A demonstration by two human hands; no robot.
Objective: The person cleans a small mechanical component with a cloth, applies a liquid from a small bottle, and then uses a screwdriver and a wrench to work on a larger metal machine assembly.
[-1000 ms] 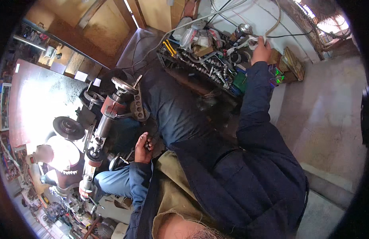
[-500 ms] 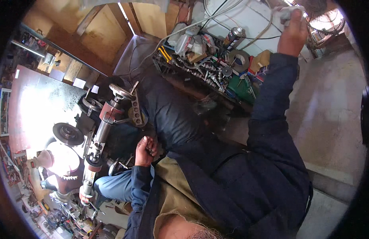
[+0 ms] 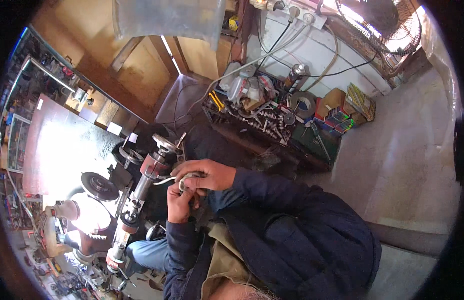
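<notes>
In front of my body both hands meet beside the grinding machine. My right hand (image 3: 212, 175) is closed around a pale, crumpled rag (image 3: 189, 179), and a light strip of it hangs out toward the machine. Just below, my left hand (image 3: 178, 206) is closed with its fingertips up against the rag. What sits between its fingers is hidden. Nearest to the hands is the machine's red-and-steel spindle head (image 3: 153, 165) with a handwheel (image 3: 167, 144). A dark grinding wheel (image 3: 99, 186) stands to its left.
A bright lamp (image 3: 89, 212) glares at the left. Ahead, a crate of metal parts (image 3: 257, 117) holds a spray can (image 3: 296, 75) and a tape roll (image 3: 304, 103). Small boxes (image 3: 342, 110) stand to its right. A fan (image 3: 387, 25) and hanging cables are at the upper right.
My right hand has come down from the far upper right to my left hand, bringing the rag with it. The view has shifted slightly.
</notes>
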